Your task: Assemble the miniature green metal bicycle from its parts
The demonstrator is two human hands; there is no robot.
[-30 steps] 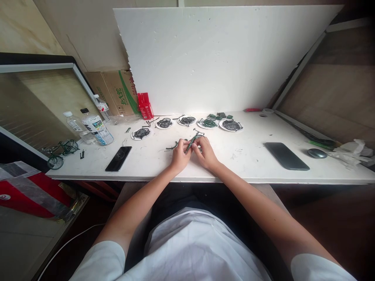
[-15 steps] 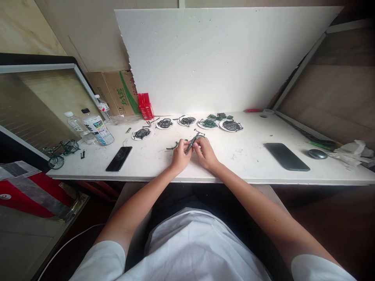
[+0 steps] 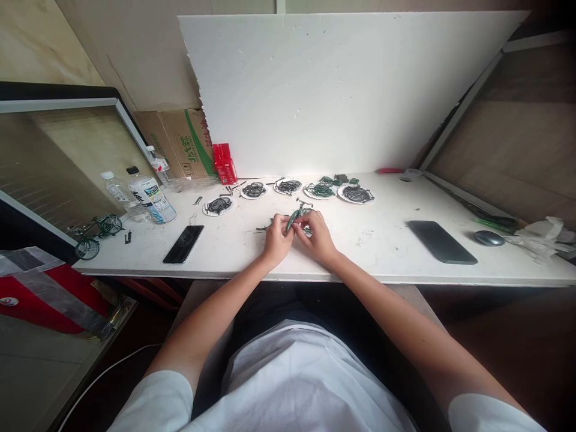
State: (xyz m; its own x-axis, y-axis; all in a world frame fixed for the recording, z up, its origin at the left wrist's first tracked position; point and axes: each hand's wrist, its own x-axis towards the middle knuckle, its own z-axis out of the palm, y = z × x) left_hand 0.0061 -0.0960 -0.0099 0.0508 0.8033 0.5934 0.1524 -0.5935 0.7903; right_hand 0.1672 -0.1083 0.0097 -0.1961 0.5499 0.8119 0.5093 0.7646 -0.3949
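Near the table's front middle, my left hand (image 3: 278, 237) and my right hand (image 3: 315, 235) come together around a small dark green model bicycle (image 3: 293, 217). The fingers of both hands pinch it, and its handlebar end points away from me. My fingers cover much of the frame. A small dark green part (image 3: 261, 228) lies on the table just left of my left hand. Beyond my hands stand shallow white dishes of small parts: green pieces (image 3: 320, 191) in one, black pieces (image 3: 357, 194) in the dish to its right.
A finished-looking model bicycle (image 3: 98, 234) stands at the left edge beside plastic bottles (image 3: 155, 201). One phone (image 3: 183, 244) lies left of my arms; a larger dark phone-like slab (image 3: 441, 241) and a mouse (image 3: 489, 237) lie right. A white board (image 3: 351, 90) leans behind the table (image 3: 382, 264).
The model bicycle has turned in my fingers, so more of its wheel side shows. My right hand has shifted its grip slightly. The other things lie as before.
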